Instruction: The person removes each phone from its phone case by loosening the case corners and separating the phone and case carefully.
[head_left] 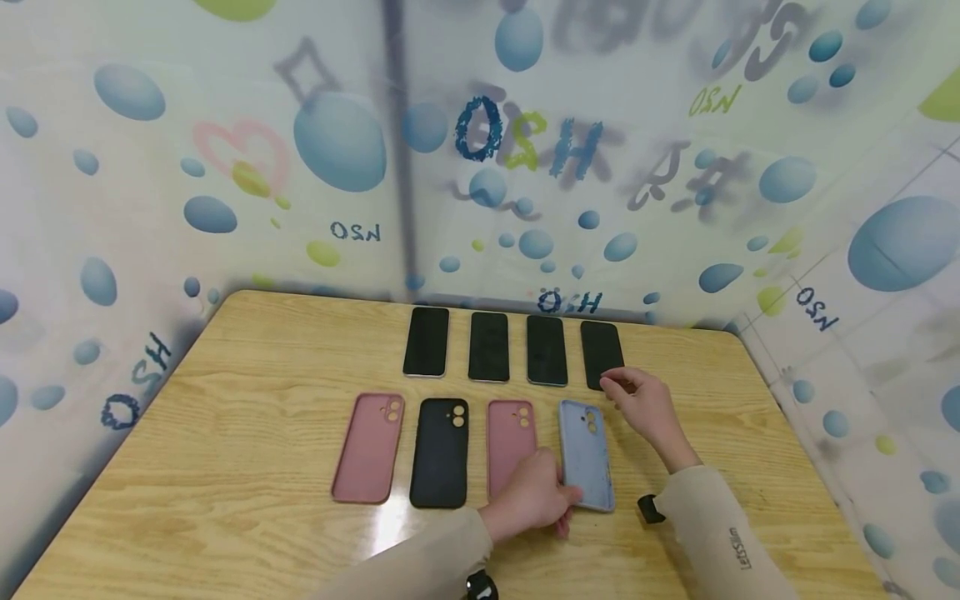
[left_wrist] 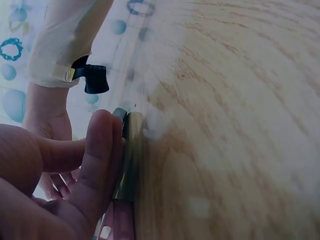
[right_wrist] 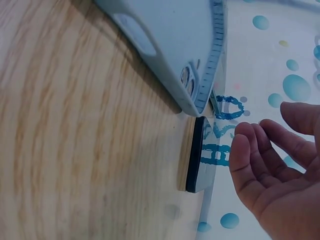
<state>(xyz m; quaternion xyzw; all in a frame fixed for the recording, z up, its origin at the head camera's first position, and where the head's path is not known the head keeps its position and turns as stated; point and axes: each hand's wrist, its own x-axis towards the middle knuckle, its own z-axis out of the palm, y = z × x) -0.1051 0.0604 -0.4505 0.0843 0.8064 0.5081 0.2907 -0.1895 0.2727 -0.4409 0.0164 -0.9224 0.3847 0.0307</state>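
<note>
A light blue phone case (head_left: 587, 454) lies face up on the table, its lower left corner partly covered by my left hand (head_left: 534, 492). In the left wrist view one straight finger (left_wrist: 102, 135) of that hand runs along the case edge; contact is hard to judge. Under the left hand is part of a pink phone case (head_left: 512, 429). My right hand (head_left: 643, 408) hovers near the lower end of the rightmost black phone (head_left: 602, 350). In the right wrist view, the right fingers are loosely bent, hold nothing and stand apart from the phone (right_wrist: 196, 155).
A black phone case (head_left: 439, 454) and another pink case (head_left: 367, 450) lie to the left in the front row. Behind them are more dark phones (head_left: 489, 347) in a row. A printed curtain (head_left: 337, 225) encloses the wooden table (head_left: 210, 467) at the back and sides.
</note>
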